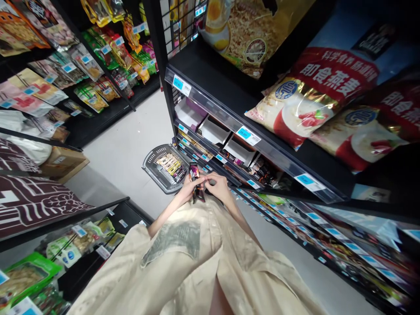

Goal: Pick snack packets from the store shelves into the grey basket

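In front of my beige shirt, my left hand and my right hand meet around a small stack of dark snack packets. Both hands have their fingers curled on the packets, and the top one sticks up between them with a pink and dark wrapper. Just beyond my hands a grey shopping basket sits on the floor with several similar bar packets inside. The hands are close to the lower rows of the black shelf unit on my right.
Large oatmeal bags lie on the right shelf, above rows with blue price tags and open display boxes. Across the grey aisle floor stands a rack of snack bags. A cardboard box rests on the floor at left.
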Motion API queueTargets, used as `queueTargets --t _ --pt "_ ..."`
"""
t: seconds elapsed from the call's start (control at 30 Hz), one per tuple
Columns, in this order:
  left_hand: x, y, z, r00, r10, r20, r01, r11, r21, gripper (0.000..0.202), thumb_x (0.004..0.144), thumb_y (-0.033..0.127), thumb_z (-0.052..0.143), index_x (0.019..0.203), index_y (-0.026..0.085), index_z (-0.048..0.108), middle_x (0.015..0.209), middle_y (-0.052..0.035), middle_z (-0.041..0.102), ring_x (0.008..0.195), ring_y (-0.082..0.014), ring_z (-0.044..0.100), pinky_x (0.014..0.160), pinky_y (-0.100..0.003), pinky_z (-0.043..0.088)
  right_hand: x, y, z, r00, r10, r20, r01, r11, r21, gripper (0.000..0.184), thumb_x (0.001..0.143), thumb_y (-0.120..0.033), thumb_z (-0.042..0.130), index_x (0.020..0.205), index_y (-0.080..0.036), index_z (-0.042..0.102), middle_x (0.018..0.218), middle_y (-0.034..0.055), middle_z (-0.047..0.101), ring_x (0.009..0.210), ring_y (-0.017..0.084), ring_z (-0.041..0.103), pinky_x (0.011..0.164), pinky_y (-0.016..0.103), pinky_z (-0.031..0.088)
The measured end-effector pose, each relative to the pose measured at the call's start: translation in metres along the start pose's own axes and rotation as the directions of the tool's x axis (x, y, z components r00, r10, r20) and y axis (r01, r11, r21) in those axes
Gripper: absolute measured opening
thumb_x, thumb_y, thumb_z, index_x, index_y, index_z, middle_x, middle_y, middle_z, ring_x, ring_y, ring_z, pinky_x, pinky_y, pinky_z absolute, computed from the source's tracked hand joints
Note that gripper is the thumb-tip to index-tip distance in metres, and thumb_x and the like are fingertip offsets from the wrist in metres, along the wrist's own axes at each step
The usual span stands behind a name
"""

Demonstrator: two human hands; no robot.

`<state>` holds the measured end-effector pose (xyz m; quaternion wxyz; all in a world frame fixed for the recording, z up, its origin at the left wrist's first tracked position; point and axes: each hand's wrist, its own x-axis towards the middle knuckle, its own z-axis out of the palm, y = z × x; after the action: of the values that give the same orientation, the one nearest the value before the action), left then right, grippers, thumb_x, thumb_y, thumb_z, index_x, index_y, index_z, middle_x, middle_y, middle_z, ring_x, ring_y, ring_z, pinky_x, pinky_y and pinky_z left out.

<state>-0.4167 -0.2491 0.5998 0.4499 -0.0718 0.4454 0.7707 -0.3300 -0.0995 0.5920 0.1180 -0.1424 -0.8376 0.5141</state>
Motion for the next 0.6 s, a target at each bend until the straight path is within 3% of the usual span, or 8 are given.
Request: queueTargets --t 0.07,0.13,0.23,0.33,0.43,0.6 --pt "-0.005 0.007 -0.019 0.995 0.056 -0.083 -0.058 0.998 -0.015 0.055 0.064 0.03 0.095 0.107 0.017 0.063 0.085 -0.0019 0.074 0.055 -0.0094 0.059 0.049 -0.022 0.051 0.001 0.012 0.001 1.0 0.002 0.013 -0.001 0.998 -0.063 0.019 0.078 -0.014 0.061 0.084 -0.02 0.078 0.089 0.0055 0.078 0.078 0.019 0.073 0.081 0.032 0.06" --pt "-0.01 0.016 -0.05 0.963 0.131 -0.234 -0.149 0.987 -0.062 0.053 0.062 0.028 0.095 0.103 0.018 0.062 0.085 -0.0012 0.074 0.053 -0.0081 0.058 0.048 -0.021 0.049 -0.005 0.032 -0.005 0.998 0.062 0.017 -0.06 0.996 -0.07 0.019 0.078 -0.017 0.061 0.086 -0.019 0.078 0.091 0.0066 0.078 0.074 0.019 0.073 0.077 0.032 0.061" --pt "-0.018 0.029 -0.1 0.887 0.17 -0.429 -0.233 0.967 -0.099 0.054 0.059 0.024 0.096 0.1 0.018 0.062 0.083 -0.0008 0.073 0.054 -0.0075 0.057 0.048 -0.019 0.047 -0.025 0.068 -0.019 0.975 0.224 0.013 -0.223 0.973 -0.059 0.021 0.08 -0.025 0.064 0.096 -0.018 0.077 0.097 0.0094 0.079 0.077 0.02 0.075 0.079 0.033 0.063" --pt "-0.021 0.035 -0.134 0.848 0.165 -0.504 -0.264 0.955 -0.132 0.051 0.059 0.024 0.096 0.098 0.018 0.062 0.077 0.0009 0.07 0.054 -0.0079 0.057 0.047 -0.019 0.045 -0.047 0.1 -0.029 0.918 0.393 0.049 -0.39 0.918 -0.065 0.037 0.082 -0.031 0.07 0.116 -0.018 0.072 0.101 0.01 0.08 0.084 0.021 0.077 0.084 0.037 0.064" --pt "-0.013 0.03 -0.144 0.845 0.116 -0.522 -0.244 0.952 -0.184 0.049 0.061 0.025 0.095 0.097 0.018 0.062 0.068 0.0051 0.064 0.052 -0.0079 0.056 0.047 -0.018 0.044 -0.062 0.12 -0.032 0.84 0.527 0.127 -0.508 0.847 -0.156 0.044 0.082 -0.029 0.072 0.125 -0.018 0.068 0.101 0.0092 0.08 0.087 0.022 0.077 0.086 0.038 0.064" --pt "0.004 -0.007 -0.129 0.873 -0.042 -0.486 -0.067 0.976 -0.205 0.04 0.07 0.029 0.09 0.096 0.018 0.062 0.069 0.0036 0.065 0.054 -0.01 0.059 0.05 -0.021 0.049 -0.074 0.139 -0.025 0.718 0.653 0.243 -0.579 0.753 -0.314 0.034 0.084 -0.025 0.073 0.117 -0.016 0.071 0.097 0.0081 0.08 0.086 0.02 0.077 0.088 0.036 0.062"
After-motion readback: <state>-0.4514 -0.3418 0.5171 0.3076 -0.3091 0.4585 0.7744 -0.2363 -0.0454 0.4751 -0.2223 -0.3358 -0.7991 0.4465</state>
